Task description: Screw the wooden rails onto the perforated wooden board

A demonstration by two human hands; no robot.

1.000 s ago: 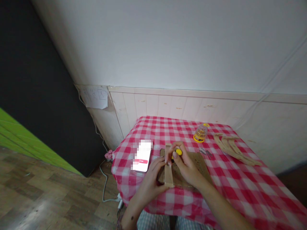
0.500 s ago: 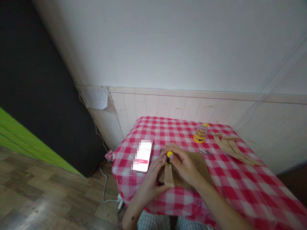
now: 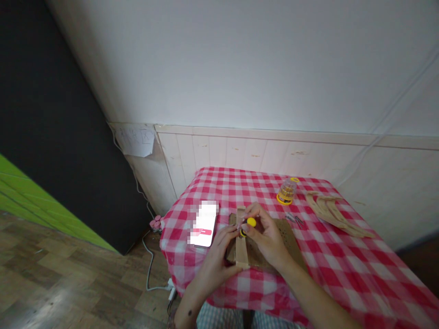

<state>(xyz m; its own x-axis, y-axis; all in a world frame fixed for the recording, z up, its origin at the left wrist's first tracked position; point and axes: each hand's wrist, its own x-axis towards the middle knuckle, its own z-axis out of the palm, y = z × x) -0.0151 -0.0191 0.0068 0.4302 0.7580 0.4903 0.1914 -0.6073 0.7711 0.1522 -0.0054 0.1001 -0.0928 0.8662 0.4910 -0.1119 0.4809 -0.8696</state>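
A narrow pale wooden strip point(image 3: 242, 252) lies lengthwise over a brown board point(image 3: 262, 259) with small dark holes in it. My left hand point(image 3: 221, 249) grips the strip from its left side, thumb by the near end and fingertips about midway along. In my right hand point(image 3: 269, 235) is a small screwdriver point(image 3: 251, 222) with a yellow cap and a black and yellow handle. It leans to the right above the strip, its lower end close to my left fingertips. Whether its tip touches the wood is hidden.
A lit phone point(image 3: 205, 224) lies left of the board. Behind to the right stands a clear bit case point(image 3: 287, 191) with yellow ends. Small metal pieces point(image 3: 294, 219) and curved wooden parts point(image 3: 338, 214) rest on the red checked tablecloth point(image 3: 236, 180).
The screwdriver's cap has swung to the right, so it leans more. My right hand has shifted slightly right with it, uncovering the strip's far end. My left hand stays in place.
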